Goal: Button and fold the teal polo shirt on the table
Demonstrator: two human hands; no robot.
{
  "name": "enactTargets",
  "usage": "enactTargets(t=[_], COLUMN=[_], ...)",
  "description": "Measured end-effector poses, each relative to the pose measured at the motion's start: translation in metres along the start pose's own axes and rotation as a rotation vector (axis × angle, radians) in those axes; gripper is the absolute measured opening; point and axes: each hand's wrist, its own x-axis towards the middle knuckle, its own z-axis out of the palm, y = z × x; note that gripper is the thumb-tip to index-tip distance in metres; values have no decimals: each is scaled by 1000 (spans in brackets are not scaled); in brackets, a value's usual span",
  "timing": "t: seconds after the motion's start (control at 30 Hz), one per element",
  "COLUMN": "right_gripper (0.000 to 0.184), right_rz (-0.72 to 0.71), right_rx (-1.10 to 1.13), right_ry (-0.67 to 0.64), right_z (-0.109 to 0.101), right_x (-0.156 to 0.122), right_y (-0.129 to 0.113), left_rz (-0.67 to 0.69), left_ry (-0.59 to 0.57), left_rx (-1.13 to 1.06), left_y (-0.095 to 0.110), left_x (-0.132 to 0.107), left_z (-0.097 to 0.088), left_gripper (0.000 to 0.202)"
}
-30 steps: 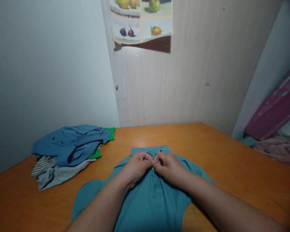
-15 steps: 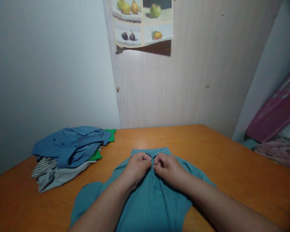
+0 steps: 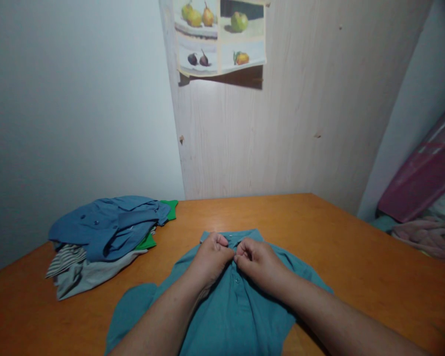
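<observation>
A teal collared shirt lies front side up on the table, its collar pointing away from me. My left hand pinches the button placket just below the collar. Close beside it, my right hand pinches the other side of the same placket, thumb and forefinger together. The fingertips of both hands nearly meet and cover the spot they work on. One small button shows on the placket below them. The left sleeve lies folded out on the table.
At the back left sits a pile of clothes: a blue shirt on top, with striped, grey and green cloth under it. The orange wooden table meets the wall behind. A pink item and blankets are at the right.
The left thumb has shifted slightly toward the right fingertips, the two hands staying on the placket. The whole view has moved down a little.
</observation>
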Motion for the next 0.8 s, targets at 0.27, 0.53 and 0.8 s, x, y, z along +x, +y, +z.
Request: enactTargets(t=[0.27,0.53,0.8], right_gripper=[6,6,7], right_rz=[19,256,410], right_rx=[89,444,597], right_ry=[-2,-141,-199], right_z=[-1,2,-5], right_x=[0,3,7], right_y=[-3,1,4], left_rz=[12,33,208], left_ry=[40,16,-75], left_rx=[1,-1,221], left_y=[0,-1,-6], left_x=[1,1,5], left_z=[-1,-1,-3], left_gripper=[33,32,34])
